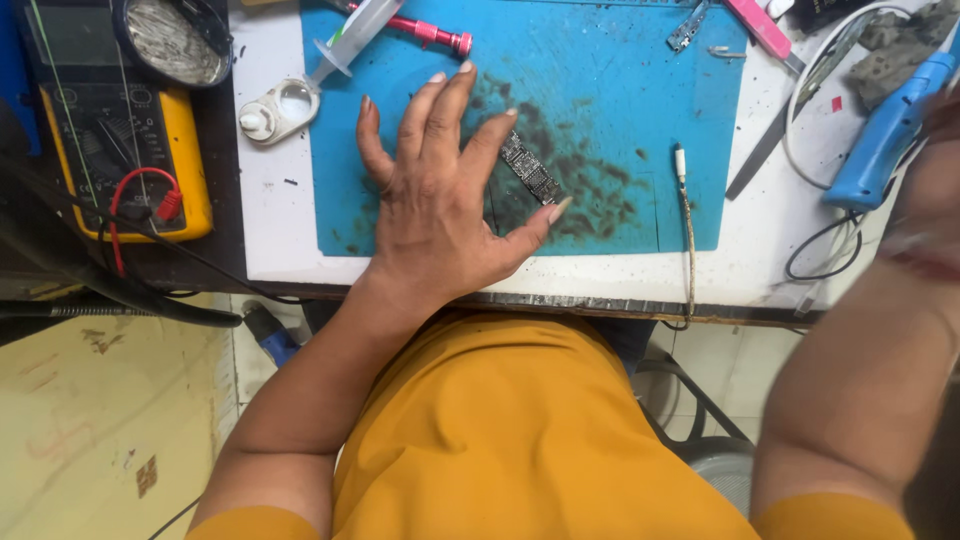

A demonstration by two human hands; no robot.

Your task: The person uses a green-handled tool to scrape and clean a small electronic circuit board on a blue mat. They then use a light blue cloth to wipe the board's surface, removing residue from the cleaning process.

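My left hand (440,195) lies flat with fingers spread on a blue work mat (640,90). Its index finger and thumb flank a small dark circuit board (530,168) that lies on a sooty patch of the mat. My right hand (935,180) is raised at the right edge, blurred, close to a blue soldering tool (885,135). Whether it grips the tool is unclear.
A yellow multimeter (125,160) with red and black leads sits at the left. A syringe (350,40), a pink screwdriver (430,32) and a white magnifier loupe (280,108) lie near the mat's top left. A braided cable (688,240) hangs over the table's front edge.
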